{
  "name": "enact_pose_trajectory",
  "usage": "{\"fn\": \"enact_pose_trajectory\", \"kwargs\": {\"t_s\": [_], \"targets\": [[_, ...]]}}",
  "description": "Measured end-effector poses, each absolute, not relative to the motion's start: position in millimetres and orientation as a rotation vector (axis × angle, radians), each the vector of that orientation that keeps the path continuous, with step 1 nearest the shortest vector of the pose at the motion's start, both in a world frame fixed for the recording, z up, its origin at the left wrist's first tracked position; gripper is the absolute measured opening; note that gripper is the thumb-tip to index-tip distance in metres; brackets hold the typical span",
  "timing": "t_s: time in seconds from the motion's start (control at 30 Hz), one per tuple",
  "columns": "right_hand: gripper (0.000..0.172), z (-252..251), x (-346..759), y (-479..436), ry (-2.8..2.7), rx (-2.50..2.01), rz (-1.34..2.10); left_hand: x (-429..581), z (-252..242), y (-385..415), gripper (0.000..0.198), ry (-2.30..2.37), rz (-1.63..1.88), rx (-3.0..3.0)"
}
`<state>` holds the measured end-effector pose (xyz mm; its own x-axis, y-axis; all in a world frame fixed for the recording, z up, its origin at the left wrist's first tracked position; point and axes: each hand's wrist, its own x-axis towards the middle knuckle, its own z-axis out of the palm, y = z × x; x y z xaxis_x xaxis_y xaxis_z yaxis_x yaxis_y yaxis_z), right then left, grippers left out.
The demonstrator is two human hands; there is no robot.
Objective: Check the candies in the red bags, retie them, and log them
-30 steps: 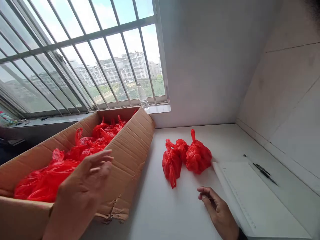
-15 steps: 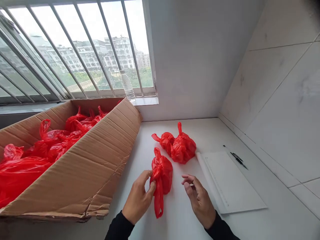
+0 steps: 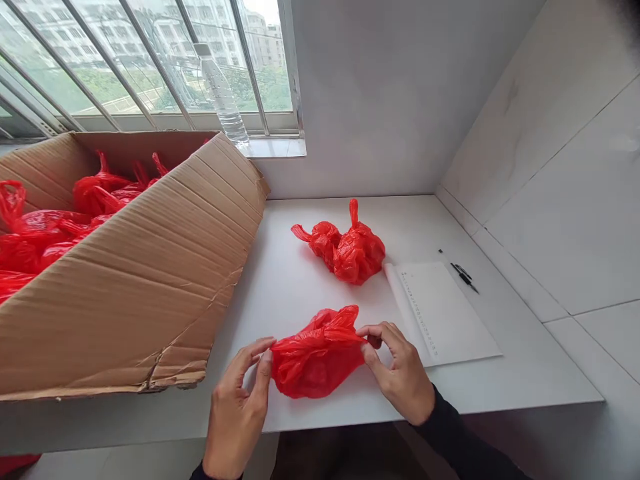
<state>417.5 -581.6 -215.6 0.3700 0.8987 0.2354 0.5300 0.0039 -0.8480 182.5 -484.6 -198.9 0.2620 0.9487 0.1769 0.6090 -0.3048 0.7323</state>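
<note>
Red bag (image 3: 315, 363), each end in the fingertip grip of left hand (image 3: 235, 413) and right hand (image 3: 400, 377).

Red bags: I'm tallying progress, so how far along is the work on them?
Done: two tied bags lie set aside on the table. In hand: the left hand and right hand grip a third bag at its ends. Left: the cardboard box beside them holds many more.

- No legible text, brand or number anywhere.
- White sheet (image 3: 450, 313): a row of tiny printed marks along its left edge, too small to read.
</note>
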Motion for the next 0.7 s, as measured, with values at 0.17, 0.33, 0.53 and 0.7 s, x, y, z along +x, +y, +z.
{"fn": "enact_pose_trajectory", "kwargs": {"t_s": [0.17, 0.33, 0.53, 0.7], "targets": [[0.019, -202.3, 409.8, -583.3, -1.378, -1.692, 0.566, 208.0, -191.8, -491.1, 0.032, 1.008, 0.863, 2.416], [0.022, -201.1, 425.0, -590.9, -1.142, -1.761, 0.625, 196.0, -181.5, -481.6, 0.014, 1.424, 1.034, 2.108], [0.027, -197.0, 426.1, -593.9, -1.208, -1.714, 0.658, 219.3, -180.6, -491.8, 0.032, 0.977, 0.810, 2.444], [0.032, -194.7, 434.0, -599.5, -1.093, -1.708, 0.731, 224.2, -184.8, -485.6, 0.011, 1.046, 0.880, 2.372]]}}
